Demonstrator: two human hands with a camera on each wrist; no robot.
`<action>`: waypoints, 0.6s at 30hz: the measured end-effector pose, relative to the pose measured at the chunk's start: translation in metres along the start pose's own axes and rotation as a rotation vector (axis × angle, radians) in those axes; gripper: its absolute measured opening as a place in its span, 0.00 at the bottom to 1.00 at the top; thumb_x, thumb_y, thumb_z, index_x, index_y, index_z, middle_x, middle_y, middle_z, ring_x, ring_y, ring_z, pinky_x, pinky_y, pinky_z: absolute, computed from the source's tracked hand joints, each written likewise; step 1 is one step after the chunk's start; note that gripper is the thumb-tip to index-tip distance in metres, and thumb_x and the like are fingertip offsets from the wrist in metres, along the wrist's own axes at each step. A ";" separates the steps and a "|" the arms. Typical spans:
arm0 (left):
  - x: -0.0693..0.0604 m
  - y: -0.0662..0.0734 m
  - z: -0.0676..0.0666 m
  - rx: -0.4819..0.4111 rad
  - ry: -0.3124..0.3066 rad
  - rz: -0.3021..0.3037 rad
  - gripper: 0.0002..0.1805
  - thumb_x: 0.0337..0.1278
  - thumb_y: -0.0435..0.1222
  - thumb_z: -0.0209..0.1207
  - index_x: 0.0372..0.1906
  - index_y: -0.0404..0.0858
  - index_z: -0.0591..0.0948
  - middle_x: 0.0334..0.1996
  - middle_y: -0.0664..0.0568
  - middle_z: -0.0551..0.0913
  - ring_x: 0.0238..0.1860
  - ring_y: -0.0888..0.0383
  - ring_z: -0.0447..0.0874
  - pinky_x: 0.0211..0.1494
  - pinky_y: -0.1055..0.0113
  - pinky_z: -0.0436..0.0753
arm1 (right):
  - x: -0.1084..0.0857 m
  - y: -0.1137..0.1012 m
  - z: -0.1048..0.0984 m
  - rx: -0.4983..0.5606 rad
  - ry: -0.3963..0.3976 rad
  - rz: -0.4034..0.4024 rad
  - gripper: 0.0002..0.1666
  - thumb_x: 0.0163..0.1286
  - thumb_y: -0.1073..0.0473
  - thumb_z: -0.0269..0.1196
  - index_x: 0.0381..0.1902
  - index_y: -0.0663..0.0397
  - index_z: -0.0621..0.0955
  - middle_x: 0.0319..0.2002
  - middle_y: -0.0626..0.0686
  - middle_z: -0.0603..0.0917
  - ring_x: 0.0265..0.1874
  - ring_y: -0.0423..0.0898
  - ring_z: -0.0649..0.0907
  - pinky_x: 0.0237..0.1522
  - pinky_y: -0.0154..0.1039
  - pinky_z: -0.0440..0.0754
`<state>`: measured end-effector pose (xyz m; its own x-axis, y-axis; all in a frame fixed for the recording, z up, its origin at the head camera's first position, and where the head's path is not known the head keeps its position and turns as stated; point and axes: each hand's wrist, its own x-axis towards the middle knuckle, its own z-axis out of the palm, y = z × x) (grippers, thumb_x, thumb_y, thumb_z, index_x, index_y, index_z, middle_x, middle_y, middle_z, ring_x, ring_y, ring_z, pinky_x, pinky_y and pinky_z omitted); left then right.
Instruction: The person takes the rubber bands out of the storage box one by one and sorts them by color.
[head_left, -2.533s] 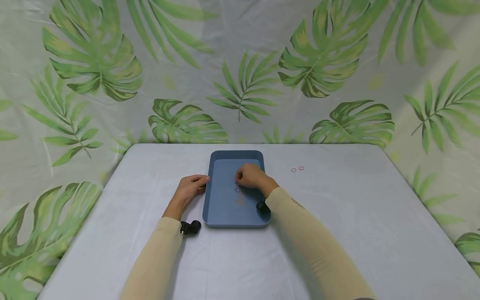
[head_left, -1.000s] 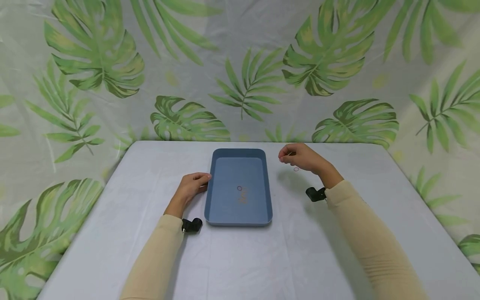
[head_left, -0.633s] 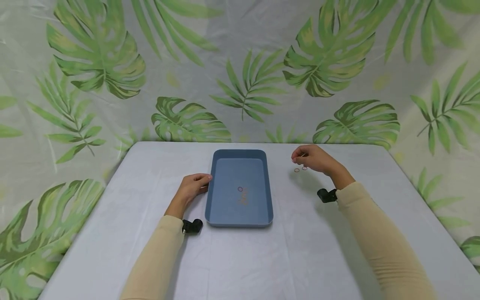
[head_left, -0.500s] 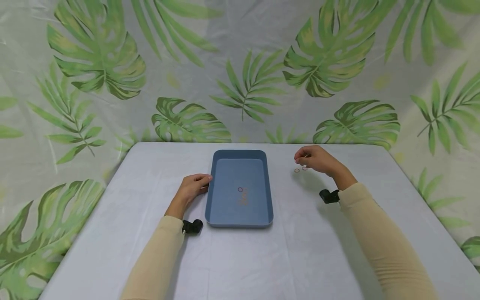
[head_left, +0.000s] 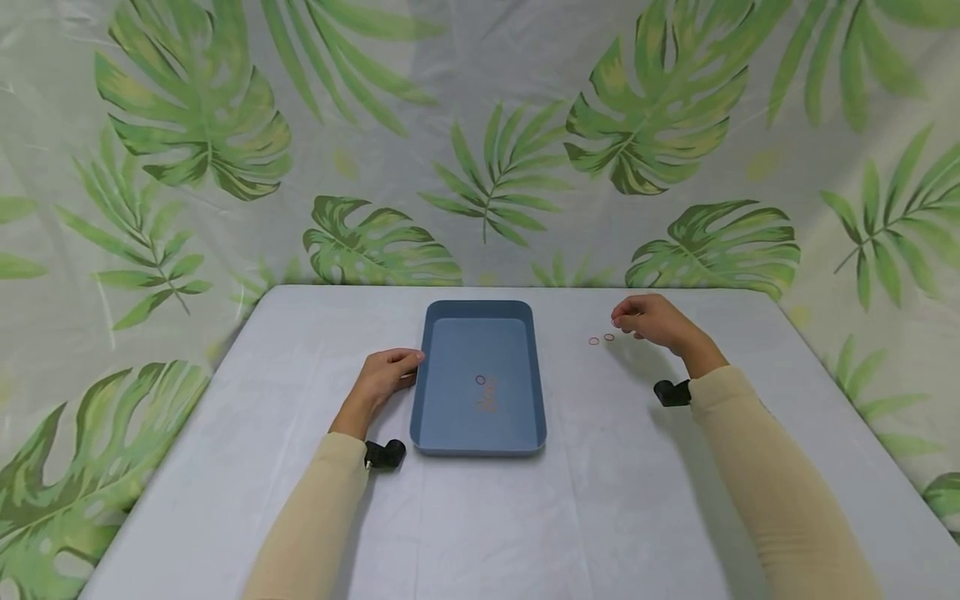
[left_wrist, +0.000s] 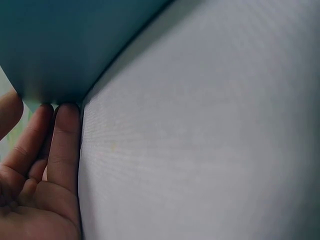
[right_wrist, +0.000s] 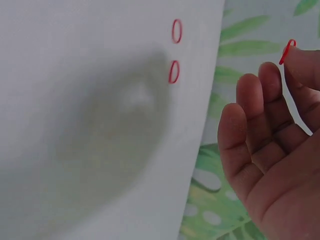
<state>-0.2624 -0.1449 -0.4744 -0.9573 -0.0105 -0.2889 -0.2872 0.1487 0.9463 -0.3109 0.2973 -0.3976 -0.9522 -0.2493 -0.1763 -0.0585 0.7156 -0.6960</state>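
Observation:
Thumb and forefinger of my right hand point(head_left: 656, 321) pinch a small red rubber band point(right_wrist: 288, 51) above the far right of the table. Two more red rubber bands lie side by side on the cloth below it: one band point(head_left: 594, 341) and another band point(head_left: 609, 337). Straight fingers of my left hand point(head_left: 381, 379) touch the outer left wall of a blue rectangular tray point(head_left: 416, 417). The left wrist view shows these fingertips point(left_wrist: 66, 117) against the wall, the thumb near the rim. Inside the tray lies another red band point(head_left: 481, 379).
White cloth covers the table point(head_left: 480, 525). Behind it hangs a leaf-patterned curtain point(head_left: 480, 150). Light-brown lettering point(head_left: 486, 396) marks the tray floor beside the band. A black wrist camera point(head_left: 386, 454) sits on the left wrist and another camera point(head_left: 672, 392) on the right.
My right hand has gone from inside the tray to the right, carrying a rubber band, and past the two bands on the cloth. My left hand stays at the tray's side.

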 end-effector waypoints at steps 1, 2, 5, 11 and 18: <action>0.000 0.000 0.000 0.001 0.000 0.001 0.21 0.69 0.37 0.59 0.60 0.29 0.79 0.61 0.39 0.79 0.58 0.55 0.78 0.63 0.62 0.83 | 0.000 0.002 0.000 0.003 0.001 0.011 0.17 0.76 0.57 0.55 0.53 0.65 0.77 0.50 0.64 0.80 0.49 0.60 0.78 0.50 0.46 0.82; 0.000 0.001 0.000 -0.001 0.000 -0.001 0.21 0.69 0.37 0.59 0.60 0.29 0.79 0.61 0.39 0.79 0.58 0.55 0.78 0.63 0.62 0.83 | 0.001 0.004 0.000 0.003 0.003 0.021 0.17 0.76 0.57 0.55 0.53 0.65 0.77 0.50 0.65 0.80 0.49 0.60 0.78 0.49 0.43 0.82; -0.001 0.001 0.000 -0.002 -0.002 -0.006 0.21 0.69 0.38 0.58 0.60 0.30 0.79 0.61 0.39 0.79 0.59 0.54 0.78 0.63 0.61 0.83 | 0.002 0.011 0.000 -0.002 0.016 0.044 0.17 0.76 0.57 0.55 0.52 0.65 0.78 0.49 0.66 0.80 0.49 0.59 0.78 0.44 0.37 0.80; -0.001 0.001 -0.001 0.000 -0.004 -0.003 0.21 0.70 0.38 0.58 0.61 0.30 0.79 0.62 0.38 0.78 0.61 0.52 0.78 0.65 0.60 0.82 | 0.003 0.022 0.001 -0.042 0.064 0.047 0.16 0.75 0.57 0.57 0.50 0.65 0.79 0.45 0.63 0.81 0.41 0.53 0.76 0.37 0.35 0.77; -0.001 0.001 -0.001 -0.012 -0.010 -0.001 0.21 0.70 0.38 0.58 0.60 0.30 0.79 0.61 0.38 0.79 0.59 0.55 0.79 0.64 0.62 0.83 | 0.007 0.032 0.004 -0.052 0.088 0.070 0.16 0.74 0.57 0.57 0.50 0.65 0.79 0.42 0.62 0.81 0.37 0.48 0.75 0.34 0.34 0.76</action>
<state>-0.2614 -0.1455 -0.4728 -0.9568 -0.0012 -0.2909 -0.2883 0.1369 0.9477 -0.3187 0.3161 -0.4237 -0.9771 -0.1407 -0.1595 -0.0042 0.7626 -0.6469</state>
